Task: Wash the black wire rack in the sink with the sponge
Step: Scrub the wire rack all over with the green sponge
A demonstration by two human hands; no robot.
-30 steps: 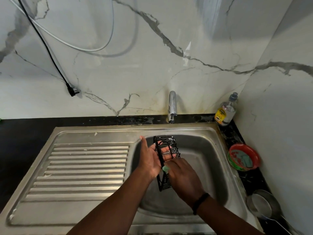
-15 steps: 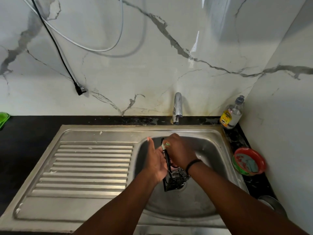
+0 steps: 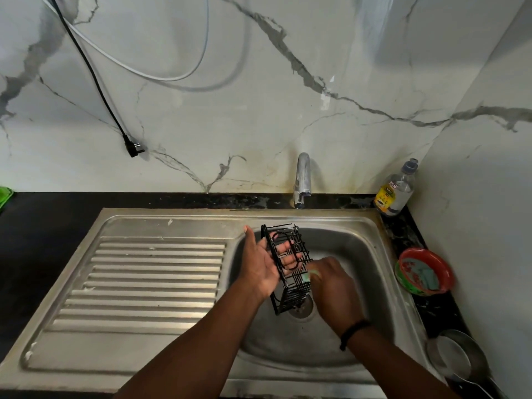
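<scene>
1. Your right hand (image 3: 334, 286) is the nearer one to you, low over the sink (image 3: 359, 246) basin. Its fingers are curled tight around a pale green sponge (image 3: 309, 276), which shows only at the fingertips and touches the rack's right side.
2. The rack (image 3: 288, 264) sits directly left of that hand, held above the drain (image 3: 302, 308). Its long axis runs from the drain end near you up and away toward the tap (image 3: 302, 180), tilted slightly left at the far end.
3. Your left hand (image 3: 263, 264) supports the rack from its left side; the palm lies against the wire and the fingers pass in among the wires, fairly straight. I judge this a brace, not a firm clasp.
4. Judgement: the coming stroke should follow the long axis, away from you, along the right face.
5. No water is visible at the tap.
</scene>
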